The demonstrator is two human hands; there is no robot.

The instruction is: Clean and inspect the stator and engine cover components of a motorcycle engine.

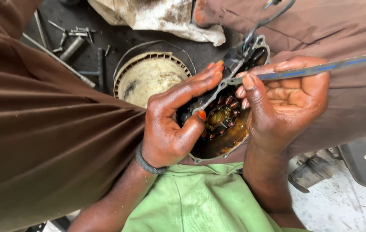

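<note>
While the left hand (170, 129) clasps the engine cover (221, 124) on the lap, the right hand (286, 99) grips a flat blade (316, 68) against its gasket rim, where residue remains, scraping seemingly unfinished.

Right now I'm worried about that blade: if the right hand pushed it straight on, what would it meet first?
Probably the grey cover rim, where the right hand's blade tip already rests, beside the left hand's fingertips; depth unclear.
</note>
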